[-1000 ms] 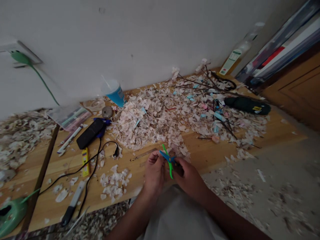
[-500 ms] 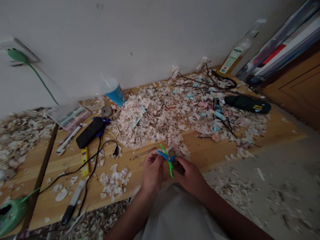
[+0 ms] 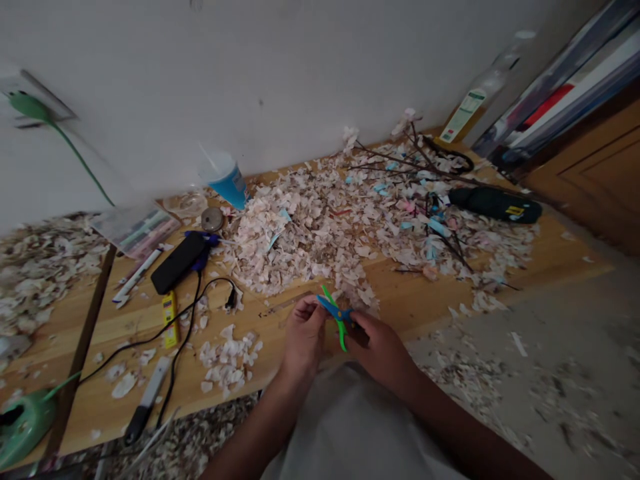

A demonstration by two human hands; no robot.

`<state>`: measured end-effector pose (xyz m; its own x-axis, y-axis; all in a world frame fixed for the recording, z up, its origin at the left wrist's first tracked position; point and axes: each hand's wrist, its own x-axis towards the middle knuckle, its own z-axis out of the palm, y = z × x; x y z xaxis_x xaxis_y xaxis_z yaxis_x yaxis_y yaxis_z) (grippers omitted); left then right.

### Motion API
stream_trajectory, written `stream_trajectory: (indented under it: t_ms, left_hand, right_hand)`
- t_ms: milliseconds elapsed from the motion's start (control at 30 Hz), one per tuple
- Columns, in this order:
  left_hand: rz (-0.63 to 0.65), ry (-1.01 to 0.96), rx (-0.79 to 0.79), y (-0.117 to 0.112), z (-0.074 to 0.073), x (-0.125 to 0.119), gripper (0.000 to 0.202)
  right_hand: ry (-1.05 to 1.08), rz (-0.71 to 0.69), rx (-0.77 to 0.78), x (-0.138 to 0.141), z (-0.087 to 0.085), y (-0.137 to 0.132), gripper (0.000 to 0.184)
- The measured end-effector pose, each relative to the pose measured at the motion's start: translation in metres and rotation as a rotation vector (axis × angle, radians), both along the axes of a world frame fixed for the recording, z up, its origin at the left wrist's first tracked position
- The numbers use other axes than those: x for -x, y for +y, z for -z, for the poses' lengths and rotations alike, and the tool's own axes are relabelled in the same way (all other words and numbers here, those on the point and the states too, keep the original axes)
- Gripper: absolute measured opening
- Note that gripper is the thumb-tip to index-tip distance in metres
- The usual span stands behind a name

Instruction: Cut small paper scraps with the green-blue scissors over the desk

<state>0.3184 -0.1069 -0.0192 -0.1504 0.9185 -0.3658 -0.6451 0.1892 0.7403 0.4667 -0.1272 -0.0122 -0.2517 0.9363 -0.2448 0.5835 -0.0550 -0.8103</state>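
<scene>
Small blue and green scissors (image 3: 335, 315) sit between my two hands at the near edge of the low wooden board (image 3: 410, 300). My right hand (image 3: 380, 350) is closed round the scissors' handles. My left hand (image 3: 304, 333) is curled beside the blades, its fingertips pinched on something too small to make out. A big heap of pale paper scraps (image 3: 310, 240) lies just beyond my hands.
On the left lie a black remote (image 3: 179, 263), a black cable (image 3: 185, 333), a yellow cutter (image 3: 169, 319), pens (image 3: 137, 275) and a blue cup (image 3: 226, 180). Dark twigs (image 3: 420, 167), a black tool (image 3: 495, 204) and a bottle (image 3: 475, 100) are at the right. Scraps litter the floor (image 3: 525, 373).
Both hands and the scissors have kept their pose. The view has shifted slightly, so everything sits a little higher in the frame.
</scene>
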Motion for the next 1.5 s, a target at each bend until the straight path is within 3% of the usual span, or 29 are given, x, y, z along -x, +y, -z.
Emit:
stream_trajectory:
  t_ms: [333, 600, 1000, 1500]
  left_hand:
    - [0.009, -0.031, 0.017, -0.002, 0.003, 0.0, 0.021]
    - [0.113, 0.19, -0.009, -0.003, 0.008, 0.008, 0.022]
    - [0.272, 0.427, 0.08, 0.001, -0.018, 0.02, 0.024]
    - [0.523, 0.568, 0.007, 0.015, -0.023, 0.04, 0.019]
  right_hand:
    - [-0.079, -0.026, -0.036, -0.004, -0.003, 0.005, 0.018]
    - [-0.082, -0.053, -0.048, -0.01, -0.006, 0.009, 0.015]
    - [-0.164, -0.113, -0.06, -0.015, -0.006, 0.011, 0.013]
    - [-0.191, -0.15, -0.067, -0.021, -0.009, 0.01, 0.015]
